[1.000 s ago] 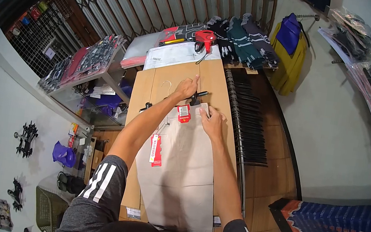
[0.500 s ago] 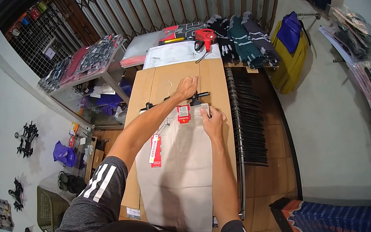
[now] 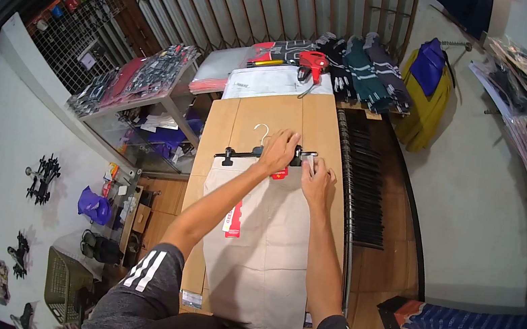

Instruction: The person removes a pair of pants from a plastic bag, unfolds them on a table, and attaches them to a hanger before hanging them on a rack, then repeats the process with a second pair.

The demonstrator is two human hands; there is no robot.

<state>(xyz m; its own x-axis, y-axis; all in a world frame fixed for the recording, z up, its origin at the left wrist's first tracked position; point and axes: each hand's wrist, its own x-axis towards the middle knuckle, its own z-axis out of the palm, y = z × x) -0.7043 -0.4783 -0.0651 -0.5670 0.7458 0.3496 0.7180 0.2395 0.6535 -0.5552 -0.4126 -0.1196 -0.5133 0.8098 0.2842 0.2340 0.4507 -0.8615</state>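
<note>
From the head camera I look down on a long wooden table (image 3: 229, 122) with a pair of beige trousers (image 3: 258, 245) laid flat along it, the waistband at the far end. A black clip hanger (image 3: 241, 154) with a pale metal hook lies across that waistband. My left hand (image 3: 279, 153) is closed over the right part of the hanger bar, fingers curled down on it. My right hand (image 3: 316, 174) sits just beside it, touching the waistband's right corner near the hanger's right clip; whether its fingers are pinching the clip or only pressing the cloth I cannot tell. The two hands are close together, nearly touching. A small red tag (image 3: 280, 174) peeks out below my left hand, and a longer red label (image 3: 233, 219) lies on the trousers beside my left forearm. At the far end of the table are a white sheet (image 3: 269, 82), a red hand tool (image 3: 311, 63) and folded dark clothes (image 3: 366, 67). To the right of the table runs a row of black hangers (image 3: 367, 180). A yellow garment (image 3: 426, 104) hangs on the right wall.
</note>
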